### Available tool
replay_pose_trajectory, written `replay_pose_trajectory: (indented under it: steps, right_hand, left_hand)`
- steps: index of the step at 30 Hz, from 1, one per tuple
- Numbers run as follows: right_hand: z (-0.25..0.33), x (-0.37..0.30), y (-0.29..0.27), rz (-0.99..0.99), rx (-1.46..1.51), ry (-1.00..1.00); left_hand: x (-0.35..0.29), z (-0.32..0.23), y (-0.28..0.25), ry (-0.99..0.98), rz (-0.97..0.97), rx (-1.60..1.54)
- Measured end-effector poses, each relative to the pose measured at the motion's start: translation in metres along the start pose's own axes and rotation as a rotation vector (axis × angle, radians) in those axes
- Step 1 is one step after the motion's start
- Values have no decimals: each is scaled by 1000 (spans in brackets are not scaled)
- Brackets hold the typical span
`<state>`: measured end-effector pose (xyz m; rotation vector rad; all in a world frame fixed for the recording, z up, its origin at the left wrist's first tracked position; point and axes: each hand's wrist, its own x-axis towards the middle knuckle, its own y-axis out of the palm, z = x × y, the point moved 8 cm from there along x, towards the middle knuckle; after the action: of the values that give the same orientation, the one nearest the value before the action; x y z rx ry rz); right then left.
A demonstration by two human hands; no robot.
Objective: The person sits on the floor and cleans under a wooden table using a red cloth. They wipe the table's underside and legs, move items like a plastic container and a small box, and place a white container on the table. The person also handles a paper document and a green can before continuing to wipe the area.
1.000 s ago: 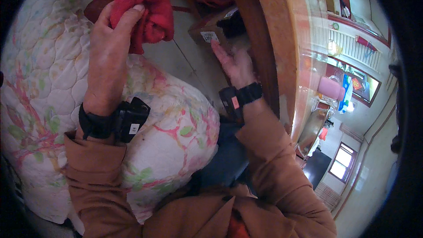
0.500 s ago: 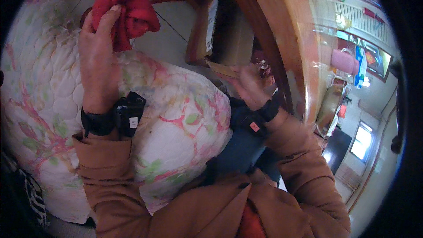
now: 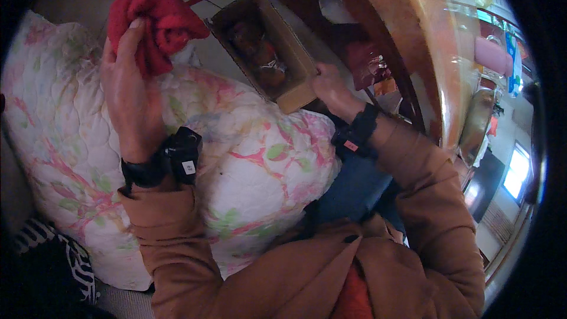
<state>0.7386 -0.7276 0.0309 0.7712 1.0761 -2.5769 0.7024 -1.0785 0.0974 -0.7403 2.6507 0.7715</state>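
My left hand [image 3: 129,82] is closed on a bunched red cloth [image 3: 155,26], raised above the far left part of a flowered quilted cover. With my right hand [image 3: 335,90] I grip the right edge of a cardboard box [image 3: 300,93]; some of those fingers are hidden by its side. The box is tilted so its inside faces me. A few dark and orange-brown objects [image 3: 269,65] lie in it, too dim to name.
The quilted cover [image 3: 266,171] spreads over the left and middle. A wooden table edge [image 3: 407,35] with a shiny top curves along the right. Underneath it sit a dark red glossy bag [image 3: 372,65] and a whitish round thing [image 3: 336,7]. Tiled floor [image 3: 201,0] shows beyond.
The box has swung up and turned, so its contents now show. My right hand has moved with it. My left hand still holds the red cloth, slightly lower.
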Motion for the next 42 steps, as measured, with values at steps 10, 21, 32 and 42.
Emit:
replay_pose_trajectory:
  steps: [10,21,32,42]
  right_hand:
    - [-6,24,19,77,93,-69]
    - [19,17,13,15,98,-180]
    - [-6,38,26,64,-5,-108]
    - [-25,42,51,244,231,124]
  left_hand:
    - [1,0,-7,13,-45,59]
    - [3,-2,-14,47,-66,57]
    - [0,-6,-14,68,-86,47]
    - [-4,-7,-18,123,-120,90]
